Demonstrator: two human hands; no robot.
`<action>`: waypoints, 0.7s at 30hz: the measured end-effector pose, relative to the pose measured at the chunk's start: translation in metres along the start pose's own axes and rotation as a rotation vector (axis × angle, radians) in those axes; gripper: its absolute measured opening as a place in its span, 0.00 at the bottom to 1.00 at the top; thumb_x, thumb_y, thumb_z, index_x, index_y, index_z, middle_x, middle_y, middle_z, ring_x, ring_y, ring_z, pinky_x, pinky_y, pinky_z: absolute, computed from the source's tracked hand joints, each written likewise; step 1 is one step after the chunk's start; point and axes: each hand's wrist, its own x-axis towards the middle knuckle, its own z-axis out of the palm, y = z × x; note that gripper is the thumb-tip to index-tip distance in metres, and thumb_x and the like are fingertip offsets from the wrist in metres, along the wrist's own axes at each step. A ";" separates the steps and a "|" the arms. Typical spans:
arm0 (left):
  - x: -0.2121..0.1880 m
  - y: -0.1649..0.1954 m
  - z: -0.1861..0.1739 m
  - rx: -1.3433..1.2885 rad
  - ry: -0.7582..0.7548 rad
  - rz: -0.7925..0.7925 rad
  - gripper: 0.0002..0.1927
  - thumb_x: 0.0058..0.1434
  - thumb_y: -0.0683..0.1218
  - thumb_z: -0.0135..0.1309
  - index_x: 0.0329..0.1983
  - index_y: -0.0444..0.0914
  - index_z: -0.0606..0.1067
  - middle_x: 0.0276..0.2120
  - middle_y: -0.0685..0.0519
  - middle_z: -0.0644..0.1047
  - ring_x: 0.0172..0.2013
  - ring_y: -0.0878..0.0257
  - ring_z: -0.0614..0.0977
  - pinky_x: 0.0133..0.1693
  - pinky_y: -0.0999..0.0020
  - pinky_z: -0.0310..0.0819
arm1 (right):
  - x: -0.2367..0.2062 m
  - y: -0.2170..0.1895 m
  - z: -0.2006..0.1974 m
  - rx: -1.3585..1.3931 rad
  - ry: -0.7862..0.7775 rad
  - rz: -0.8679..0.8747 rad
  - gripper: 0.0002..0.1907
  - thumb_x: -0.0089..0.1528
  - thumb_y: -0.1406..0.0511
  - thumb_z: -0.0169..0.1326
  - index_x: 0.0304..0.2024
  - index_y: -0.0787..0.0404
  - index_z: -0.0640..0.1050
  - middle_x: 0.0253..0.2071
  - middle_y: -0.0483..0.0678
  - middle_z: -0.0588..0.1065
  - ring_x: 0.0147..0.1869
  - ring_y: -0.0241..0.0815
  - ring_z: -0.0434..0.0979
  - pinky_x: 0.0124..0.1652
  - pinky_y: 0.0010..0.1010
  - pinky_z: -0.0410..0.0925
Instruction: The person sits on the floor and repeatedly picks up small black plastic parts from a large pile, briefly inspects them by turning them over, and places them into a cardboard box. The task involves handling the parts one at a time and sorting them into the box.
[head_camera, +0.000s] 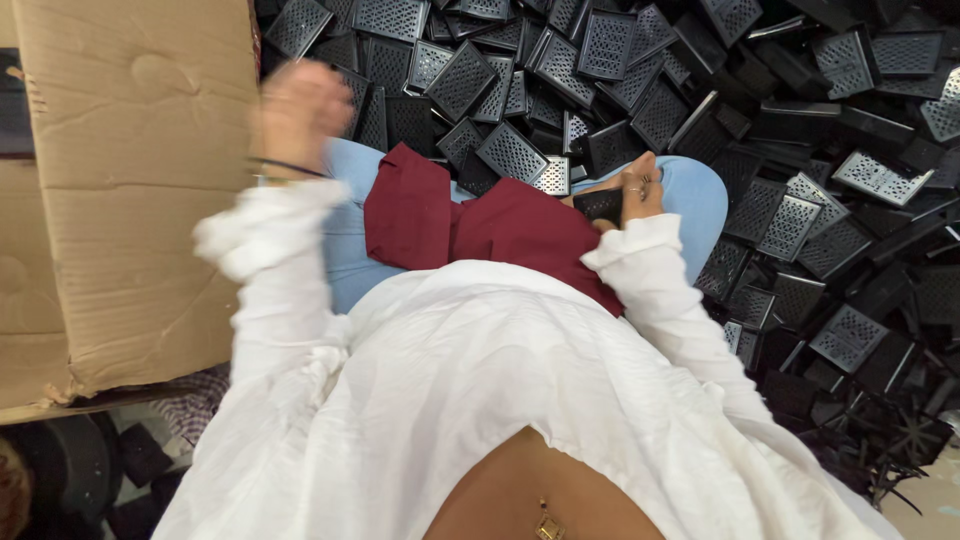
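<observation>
Looking down, I see white sleeves, a dark red cloth (500, 225) and light blue trousers over my lap. My left hand (297, 112) is raised and blurred beside the cardboard box (130, 190); whether it holds anything cannot be made out. My right hand (632, 192) rests on my right knee, its fingers curled around a small black perforated part (600, 204). A silver-faced grater-like part (552, 175) lies just left of that hand on the pile.
A big heap of black perforated plastic parts (700, 110) fills the floor ahead and to the right. The large cardboard box stands at the left. Dark round objects (70, 470) sit under the box at bottom left.
</observation>
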 end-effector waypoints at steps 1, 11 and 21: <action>0.000 -0.020 0.035 -0.077 -0.176 0.089 0.06 0.71 0.45 0.59 0.42 0.37 0.76 0.40 0.53 0.80 0.36 0.67 0.80 0.37 0.72 0.78 | -0.001 -0.003 -0.002 0.046 -0.053 0.076 0.33 0.52 0.68 0.63 0.60 0.70 0.73 0.54 0.70 0.72 0.52 0.63 0.76 0.50 0.43 0.72; -0.060 -0.048 0.209 -0.752 -0.687 -0.318 0.39 0.72 0.47 0.57 0.80 0.45 0.53 0.63 0.47 0.70 0.63 0.57 0.73 0.66 0.58 0.68 | 0.067 -0.056 0.042 0.721 0.130 0.044 0.15 0.66 0.67 0.62 0.51 0.65 0.73 0.45 0.54 0.79 0.49 0.49 0.84 0.49 0.37 0.75; -0.021 -0.042 0.122 -0.948 -0.179 -0.356 0.19 0.71 0.42 0.51 0.65 0.45 0.68 0.46 0.44 0.79 0.47 0.52 0.83 0.50 0.52 0.82 | 0.213 -0.011 0.070 -0.310 0.004 0.196 0.17 0.58 0.63 0.64 0.47 0.63 0.79 0.48 0.57 0.75 0.51 0.56 0.77 0.46 0.44 0.73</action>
